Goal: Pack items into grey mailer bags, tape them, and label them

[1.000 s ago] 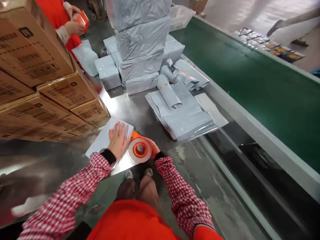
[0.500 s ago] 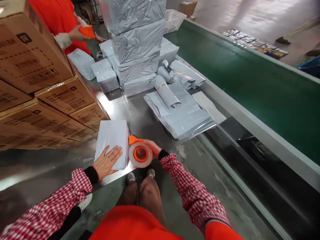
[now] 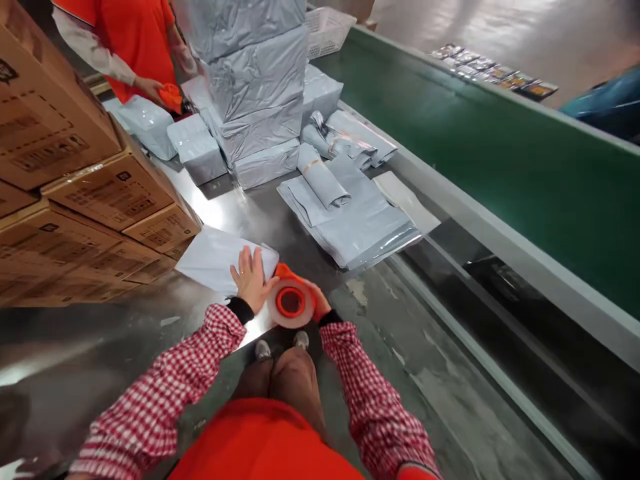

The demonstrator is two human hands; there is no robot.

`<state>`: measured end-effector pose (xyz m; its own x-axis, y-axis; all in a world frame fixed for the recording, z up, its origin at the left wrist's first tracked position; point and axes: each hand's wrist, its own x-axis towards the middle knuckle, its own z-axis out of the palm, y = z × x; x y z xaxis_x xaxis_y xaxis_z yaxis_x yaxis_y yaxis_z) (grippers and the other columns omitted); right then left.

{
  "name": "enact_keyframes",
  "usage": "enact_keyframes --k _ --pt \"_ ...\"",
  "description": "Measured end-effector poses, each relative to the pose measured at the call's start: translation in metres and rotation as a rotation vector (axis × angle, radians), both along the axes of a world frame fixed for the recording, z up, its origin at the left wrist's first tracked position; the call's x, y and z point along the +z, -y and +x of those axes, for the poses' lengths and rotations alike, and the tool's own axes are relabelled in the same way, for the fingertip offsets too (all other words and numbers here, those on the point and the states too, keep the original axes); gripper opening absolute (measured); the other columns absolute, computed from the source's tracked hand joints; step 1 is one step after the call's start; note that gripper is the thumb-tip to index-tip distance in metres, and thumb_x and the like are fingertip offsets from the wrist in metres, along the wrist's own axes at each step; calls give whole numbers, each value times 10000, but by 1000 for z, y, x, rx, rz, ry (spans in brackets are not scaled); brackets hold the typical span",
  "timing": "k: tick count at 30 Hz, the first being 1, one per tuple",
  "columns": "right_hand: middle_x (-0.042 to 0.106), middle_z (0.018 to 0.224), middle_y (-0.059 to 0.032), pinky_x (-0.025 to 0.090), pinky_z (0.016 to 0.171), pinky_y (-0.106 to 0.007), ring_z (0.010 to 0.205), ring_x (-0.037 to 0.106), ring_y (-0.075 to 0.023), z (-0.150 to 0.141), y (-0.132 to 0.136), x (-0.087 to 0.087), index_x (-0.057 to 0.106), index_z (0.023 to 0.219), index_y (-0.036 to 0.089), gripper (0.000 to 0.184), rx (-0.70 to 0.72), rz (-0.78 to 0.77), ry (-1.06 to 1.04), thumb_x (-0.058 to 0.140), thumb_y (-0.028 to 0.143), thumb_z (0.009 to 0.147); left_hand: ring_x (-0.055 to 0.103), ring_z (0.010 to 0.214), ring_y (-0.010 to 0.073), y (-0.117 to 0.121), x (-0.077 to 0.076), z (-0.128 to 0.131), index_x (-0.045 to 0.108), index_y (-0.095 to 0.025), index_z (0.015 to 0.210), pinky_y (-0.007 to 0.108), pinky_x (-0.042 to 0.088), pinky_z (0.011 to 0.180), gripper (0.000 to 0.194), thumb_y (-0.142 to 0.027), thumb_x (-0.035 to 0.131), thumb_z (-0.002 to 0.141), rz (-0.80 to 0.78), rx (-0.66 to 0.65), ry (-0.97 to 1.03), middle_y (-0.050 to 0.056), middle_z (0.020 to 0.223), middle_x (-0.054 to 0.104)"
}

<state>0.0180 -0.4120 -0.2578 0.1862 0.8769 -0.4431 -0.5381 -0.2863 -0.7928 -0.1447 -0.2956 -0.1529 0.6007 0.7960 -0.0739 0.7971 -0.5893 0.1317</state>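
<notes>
A white wrapped parcel [image 3: 213,257] lies on the metal table near its front edge. My left hand [image 3: 251,280] rests on the parcel's near right part, fingers spread, a ring on one of them. Close beside it, my right hand [image 3: 319,301] is wrapped round an orange tape dispenser [image 3: 286,272] with a wide roll of clear tape. The dispenser's head is at the parcel's right end, and I cannot tell whether it touches. My right fingers are partly hidden behind the roll.
Brown cartons [image 3: 125,190] are stacked at the left. Grey wrapped parcels [image 3: 260,80] form a tall pile at the back. Flat grey mailing bags [image 3: 360,223] lie to the right, beside a green conveyor belt [image 3: 450,147]. A co-worker [image 3: 135,47] stands at the far left holding something orange.
The parcel has turned so that its long side runs left to right. My left hand has shifted right, nearer the tape dispenser. The co-worker's hand has lowered.
</notes>
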Motion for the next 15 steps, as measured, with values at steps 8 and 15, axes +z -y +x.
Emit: enact_keyframes --k 8,15 --pt "768 898 -59 535 937 -480 974 689 -296 66 -41 15 720 898 187 296 -4 -59 -69 681 439 749 287 1465 326 -65 3 -50 408 -263 1477 644 140 1180 655 -353 643 872 74 -758 -176 126 1556 382" --pt "696 1233 -62 425 1095 -475 1218 587 -313 -15 50 2 677 1134 234 587 -147 -27 5 640 655 727 274 1471 321 -56 -15 -33 373 -276 1495 637 177 1177 681 -346 639 872 49 -764 -160 107 1571 354"
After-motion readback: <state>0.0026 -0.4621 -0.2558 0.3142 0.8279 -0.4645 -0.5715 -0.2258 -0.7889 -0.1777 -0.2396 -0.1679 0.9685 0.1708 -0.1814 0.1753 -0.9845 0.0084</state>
